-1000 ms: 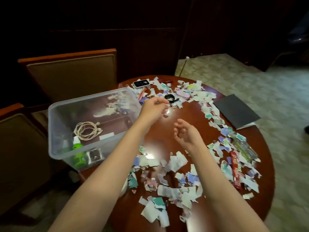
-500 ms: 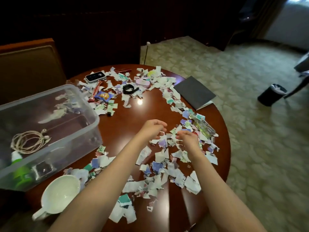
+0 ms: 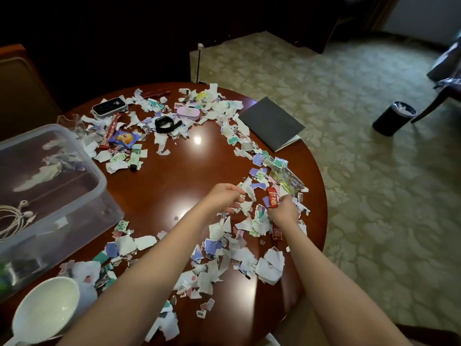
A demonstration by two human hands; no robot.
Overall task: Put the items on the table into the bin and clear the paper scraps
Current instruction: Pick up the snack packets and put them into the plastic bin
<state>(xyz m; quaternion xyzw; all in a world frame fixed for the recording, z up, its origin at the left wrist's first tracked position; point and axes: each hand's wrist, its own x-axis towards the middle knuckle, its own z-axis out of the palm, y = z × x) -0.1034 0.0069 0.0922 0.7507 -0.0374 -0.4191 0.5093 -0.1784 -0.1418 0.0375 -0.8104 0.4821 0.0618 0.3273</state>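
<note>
- Gripping a red sachet (image 3: 272, 201) among the paper scraps (image 3: 225, 255), the right hand (image 3: 284, 212) has its fingers curled closed around the packet's middle, on the right side of the round wooden table (image 3: 159, 186).
- The left hand (image 3: 222, 199) sits just left of it, fingers bent inward in a loose fist over the scraps; whether it has hold of any cannot be told.
- A clear printed wrapper (image 3: 287, 179) lies just beyond the right hand, half covered by scraps.
- The clear plastic bin (image 3: 74, 176) stands at the table's left edge, with white earphones (image 3: 15, 217) coiled inside.
- Still out on the far side of the table: a black-faced device (image 3: 109, 106), a black wristband (image 3: 164, 124), a pink case (image 3: 188, 113), a blue snack packet (image 3: 124, 139) and a small green tube (image 3: 135, 156).
- A grey notebook (image 3: 270, 122) rests at the far right edge.
- A white cup (image 3: 46, 309) stands at the near left.
- A black waste basket (image 3: 393, 118) sits on the patterned carpet, well apart to the right.
</note>
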